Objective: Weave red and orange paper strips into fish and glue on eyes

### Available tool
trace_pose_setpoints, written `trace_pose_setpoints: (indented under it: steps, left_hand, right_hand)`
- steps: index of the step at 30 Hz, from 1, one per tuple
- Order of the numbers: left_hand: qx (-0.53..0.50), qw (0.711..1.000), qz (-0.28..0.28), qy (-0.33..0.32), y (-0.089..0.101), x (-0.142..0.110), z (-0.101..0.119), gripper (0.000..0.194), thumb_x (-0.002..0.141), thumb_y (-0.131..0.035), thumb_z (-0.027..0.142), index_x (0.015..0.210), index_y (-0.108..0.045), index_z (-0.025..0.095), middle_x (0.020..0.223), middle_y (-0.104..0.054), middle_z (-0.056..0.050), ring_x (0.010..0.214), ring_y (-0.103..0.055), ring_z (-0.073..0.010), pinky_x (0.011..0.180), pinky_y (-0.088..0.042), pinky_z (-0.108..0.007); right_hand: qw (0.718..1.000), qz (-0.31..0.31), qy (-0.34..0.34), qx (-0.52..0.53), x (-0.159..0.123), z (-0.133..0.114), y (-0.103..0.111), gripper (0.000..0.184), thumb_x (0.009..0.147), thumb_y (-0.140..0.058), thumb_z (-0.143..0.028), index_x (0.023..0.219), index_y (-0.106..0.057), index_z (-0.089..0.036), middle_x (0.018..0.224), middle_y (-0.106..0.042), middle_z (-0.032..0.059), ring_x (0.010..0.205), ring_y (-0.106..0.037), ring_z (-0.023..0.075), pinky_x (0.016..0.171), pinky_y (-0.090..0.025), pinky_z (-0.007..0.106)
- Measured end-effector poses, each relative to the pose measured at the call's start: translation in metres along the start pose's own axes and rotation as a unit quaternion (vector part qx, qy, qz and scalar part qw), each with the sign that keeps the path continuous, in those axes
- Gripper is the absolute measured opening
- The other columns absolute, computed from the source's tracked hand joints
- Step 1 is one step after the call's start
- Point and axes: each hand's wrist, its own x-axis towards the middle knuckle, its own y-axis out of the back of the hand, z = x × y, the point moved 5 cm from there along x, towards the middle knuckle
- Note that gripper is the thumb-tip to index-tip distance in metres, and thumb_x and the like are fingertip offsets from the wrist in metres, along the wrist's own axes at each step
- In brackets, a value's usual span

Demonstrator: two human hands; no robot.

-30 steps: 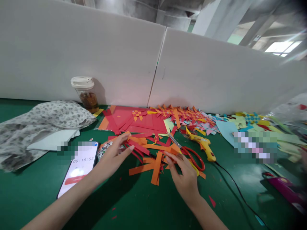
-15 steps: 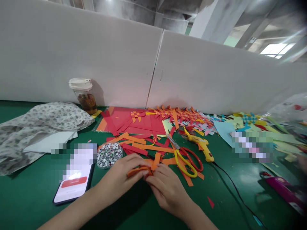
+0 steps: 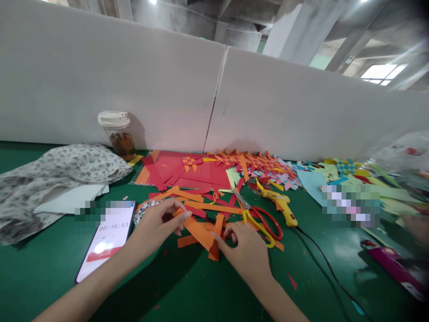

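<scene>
My left hand [image 3: 161, 226] pinches the upper left end of an orange paper strip [image 3: 198, 231] between thumb and fingers. At the strip's lower right end, my right hand [image 3: 248, 246] holds it with bent fingers and thumb. The strip slants flat between the hands, above other orange strips [image 3: 188, 241] on the green table. Just behind the right hand lie scissors [image 3: 268, 223] with one red and one yellow handle loop. A round box of googly eyes [image 3: 145, 206] is partly hidden behind my left hand.
A yellow glue gun [image 3: 281, 205] with a black cord lies right of the scissors. Woven red-and-orange paper fish [image 3: 234, 160] lie by the white partition. To the left are a phone [image 3: 110, 237], a lidded cup [image 3: 119, 136] and patterned cloth [image 3: 60, 167]. A purple tool [image 3: 395, 268] is far right.
My hands have moved apart. The orange paper, bunched between my fingers before, is now stretched out between them. My left hand has shifted up and left, covering more of the googly-eye box.
</scene>
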Motion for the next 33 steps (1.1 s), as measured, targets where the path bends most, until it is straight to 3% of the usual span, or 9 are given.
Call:
trace_pose_setpoints:
  steps: [5,8,12,14,17,22,26,29,33]
  left_hand:
    - [-0.09,0.995,-0.021,0.041,-0.005,0.002,-0.008,0.016,0.079,-0.054,0.03,0.072,-0.044,0.02,0.052,-0.057,0.006,0.046,-0.059,-0.0117,0.049,-0.046,-0.023]
    - [-0.12,0.991,-0.03,0.056,-0.008,0.002,-0.01,0.018,0.08,-0.054,0.034,0.074,-0.043,0.021,0.053,-0.057,0.007,0.046,-0.059,-0.0115,0.05,-0.047,-0.023]
    - [-0.136,0.989,-0.022,0.056,-0.008,0.0,-0.006,0.022,0.08,-0.054,0.04,0.077,-0.043,0.021,0.053,-0.055,0.007,0.048,-0.059,-0.0112,0.053,-0.049,-0.025]
    - [-0.134,0.99,-0.019,0.051,-0.007,0.0,-0.002,0.023,0.08,-0.054,0.041,0.077,-0.043,0.021,0.053,-0.054,0.007,0.047,-0.058,-0.0113,0.053,-0.05,-0.026]
    - [-0.13,0.99,-0.022,0.051,-0.007,-0.001,0.0,0.023,0.08,-0.053,0.042,0.079,-0.044,0.021,0.055,-0.058,0.005,0.048,-0.059,-0.0115,0.054,-0.05,-0.027]
    - [-0.152,0.985,-0.069,0.051,-0.019,-0.003,-0.008,0.023,0.081,-0.053,0.042,0.085,-0.047,0.02,0.068,-0.065,0.001,0.053,-0.062,-0.0112,0.053,-0.046,-0.024]
    - [-0.173,0.977,-0.098,0.075,-0.035,-0.007,-0.02,0.025,0.077,-0.058,0.04,0.087,-0.046,0.02,0.077,-0.065,0.0,0.064,-0.066,-0.0143,0.053,-0.045,-0.023]
    - [-0.192,0.972,-0.109,0.078,-0.046,-0.01,-0.028,0.025,0.077,-0.059,0.037,0.089,-0.045,0.02,0.079,-0.065,-0.002,0.071,-0.067,-0.0171,0.055,-0.045,-0.024]
    - [-0.233,0.965,-0.105,0.059,-0.054,-0.01,-0.033,0.024,0.08,-0.056,0.035,0.094,-0.043,0.021,0.086,-0.068,-0.003,0.074,-0.068,-0.0173,0.057,-0.044,-0.024]
  right_hand:
    - [0.998,-0.014,0.053,0.01,-0.001,-0.007,-0.005,0.018,0.074,-0.057,-0.029,0.06,-0.051,-0.02,0.058,-0.052,-0.0004,0.061,-0.049,0.0164,0.056,-0.036,0.029]
    - [0.992,0.062,0.045,0.101,0.003,0.004,0.005,0.01,0.08,-0.052,-0.028,0.08,-0.058,-0.02,0.076,-0.06,0.0042,0.076,-0.055,0.0196,0.069,-0.045,0.034]
    - [0.952,0.163,0.002,0.259,0.009,0.028,0.019,0.036,0.086,-0.041,-0.024,0.122,-0.045,-0.023,0.126,-0.047,0.01,0.117,-0.044,0.0235,0.094,-0.041,0.046]
    - [0.931,0.164,-0.014,0.325,0.011,0.035,0.018,0.04,0.087,-0.041,-0.023,0.127,-0.041,-0.025,0.131,-0.043,0.0094,0.12,-0.043,0.0232,0.094,-0.043,0.046]
    - [0.917,0.165,-0.019,0.363,0.011,0.036,0.017,0.034,0.084,-0.048,-0.024,0.119,-0.049,-0.024,0.126,-0.048,0.0101,0.111,-0.052,0.0229,0.086,-0.05,0.042]
    - [0.951,0.171,-0.025,0.257,0.011,0.029,0.022,0.013,0.077,-0.061,-0.032,0.083,-0.058,-0.02,0.114,-0.057,0.0106,0.091,-0.061,0.0219,0.055,-0.054,0.028]
    - [0.981,0.156,0.049,0.109,0.02,0.022,0.024,0.014,0.079,-0.058,-0.032,0.085,-0.057,-0.02,0.096,-0.064,0.0085,0.093,-0.059,0.0235,0.077,-0.05,0.04]
    - [0.991,0.104,0.09,-0.008,0.032,0.022,0.012,0.024,0.08,-0.055,-0.034,0.099,-0.057,-0.019,0.103,-0.065,0.0097,0.098,-0.058,0.0273,0.092,-0.037,0.056]
    - [0.99,0.059,0.108,-0.077,0.044,0.028,-0.004,0.032,0.081,-0.052,-0.036,0.106,-0.056,-0.016,0.119,-0.057,0.0151,0.113,-0.049,0.0333,0.094,-0.024,0.067]
